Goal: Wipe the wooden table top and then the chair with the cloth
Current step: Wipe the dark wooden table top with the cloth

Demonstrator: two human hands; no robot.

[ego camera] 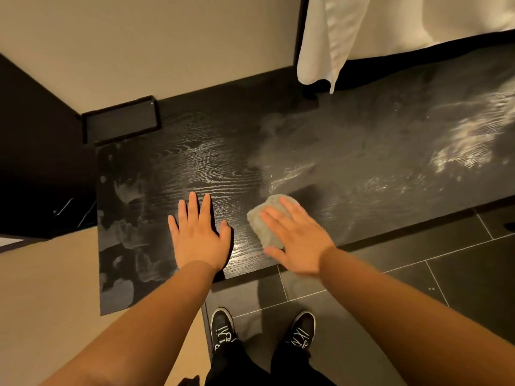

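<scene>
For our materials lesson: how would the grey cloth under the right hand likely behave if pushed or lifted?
The cloth looks soft and bunched under the right hand, so it would probably flop if lifted. It seems small and likely light. On the smooth, streaked table top it should slide easily.

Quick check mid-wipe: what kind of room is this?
Likely a hotel room or bedroom, though I can't be sure: white linen hangs at the far end of the dark wooden table top, a small black tray sits in its corner, and the floor is dark tile.
</scene>
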